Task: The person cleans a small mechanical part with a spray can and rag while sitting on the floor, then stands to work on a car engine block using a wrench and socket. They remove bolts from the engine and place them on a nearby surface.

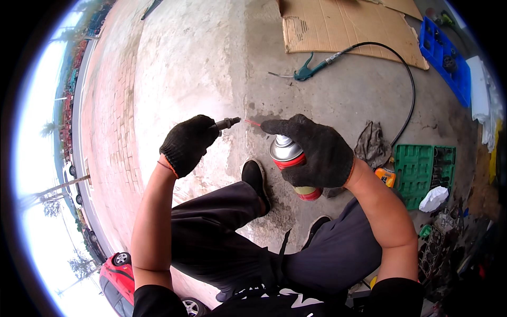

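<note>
While cardboard (348, 24) lies at 12 o'clock, right hand (314, 150) is wrapped tight around a silver-and-red spray can (289, 158), center, its red straw (252, 123) aimed at a small metal bolt (227, 124) pinched in left hand's (187, 143) fist.

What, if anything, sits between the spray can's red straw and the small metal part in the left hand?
Nothing visible. The red straw on the spray can in the right hand points across open air at the metal part held by the left hand.
</note>
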Demonstrator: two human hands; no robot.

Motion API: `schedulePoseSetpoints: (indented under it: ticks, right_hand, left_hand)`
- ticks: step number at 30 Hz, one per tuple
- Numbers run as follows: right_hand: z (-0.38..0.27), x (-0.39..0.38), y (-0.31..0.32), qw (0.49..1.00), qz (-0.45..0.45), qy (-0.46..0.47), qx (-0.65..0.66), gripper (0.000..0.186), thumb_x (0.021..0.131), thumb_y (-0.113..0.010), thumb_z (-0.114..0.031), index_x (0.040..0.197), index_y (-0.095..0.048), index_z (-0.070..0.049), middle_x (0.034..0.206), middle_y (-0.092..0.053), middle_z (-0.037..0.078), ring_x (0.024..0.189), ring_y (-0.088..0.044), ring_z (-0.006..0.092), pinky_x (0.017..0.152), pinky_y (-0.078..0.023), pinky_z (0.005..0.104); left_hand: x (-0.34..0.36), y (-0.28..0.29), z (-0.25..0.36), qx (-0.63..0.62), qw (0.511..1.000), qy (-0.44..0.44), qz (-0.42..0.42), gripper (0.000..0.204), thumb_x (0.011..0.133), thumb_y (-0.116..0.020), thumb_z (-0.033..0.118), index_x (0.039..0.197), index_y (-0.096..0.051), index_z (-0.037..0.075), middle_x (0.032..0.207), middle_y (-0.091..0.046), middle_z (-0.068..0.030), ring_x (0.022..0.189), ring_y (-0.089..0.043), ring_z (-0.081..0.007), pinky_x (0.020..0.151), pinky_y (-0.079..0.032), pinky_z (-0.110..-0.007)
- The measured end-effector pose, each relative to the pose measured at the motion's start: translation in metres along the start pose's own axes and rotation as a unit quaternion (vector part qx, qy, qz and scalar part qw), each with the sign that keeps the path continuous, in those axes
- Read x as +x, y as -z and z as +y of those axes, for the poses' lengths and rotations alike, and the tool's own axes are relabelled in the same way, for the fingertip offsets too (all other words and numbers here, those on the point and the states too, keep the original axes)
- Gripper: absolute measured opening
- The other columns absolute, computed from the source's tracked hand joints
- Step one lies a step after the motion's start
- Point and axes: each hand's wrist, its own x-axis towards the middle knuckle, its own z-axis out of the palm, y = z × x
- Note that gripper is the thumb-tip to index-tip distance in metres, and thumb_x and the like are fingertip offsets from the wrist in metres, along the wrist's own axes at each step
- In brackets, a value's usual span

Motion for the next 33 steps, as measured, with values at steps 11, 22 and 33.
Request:
schedulePoseSetpoints:
  ticks: [11, 22, 33]
  right_hand:
    - [0.134, -0.024, 0.026, 0.95, 0.038, -0.305, -0.056, 0.089, 0.073, -0.079, -0.012, 0.152, -0.037, -0.016, 0.139, -0.052, 0.018, 0.125, -0.056, 0.0341, 0.108, -0.046, 0.04]
    - [0.207, -0.04, 0.024, 0.954, -0.074, -0.214, -0.194, 0.084, 0.073, -0.081, -0.014, 0.147, -0.043, -0.014, 0.142, -0.051, 0.016, 0.13, -0.051, 0.0343, 0.11, -0.044, 0.0401]
    - [0.295, 0.096, 0.057, 0.824, -0.231, -0.154, -0.493, 0.078, 0.079, -0.065, -0.006, 0.152, -0.039, -0.014, 0.144, -0.051, 0.019, 0.134, -0.048, 0.0345, 0.112, -0.04, 0.0421]
  left_hand:
    - [0.022, 0.009, -0.1, 0.41, 0.9, 0.146, -0.014, 0.03, 0.097, -0.059, 0.029, 0.099, -0.071, 0.002, 0.07, -0.067, -0.0136, 0.057, -0.064, -0.0224, 0.054, -0.05, -0.039]
    - [-0.015, 0.033, -0.145, -0.057, 0.948, 0.304, -0.073, 0.03, 0.096, -0.061, 0.029, 0.107, -0.068, 0.003, 0.067, -0.06, -0.0051, 0.049, -0.05, -0.0104, 0.045, -0.04, -0.025]
    - [-0.043, 0.018, -0.164, -0.431, 0.873, 0.199, -0.108, 0.036, 0.099, -0.063, 0.031, 0.12, -0.063, 0.002, 0.077, -0.068, -0.0076, 0.054, -0.062, -0.0121, 0.049, -0.05, -0.024]
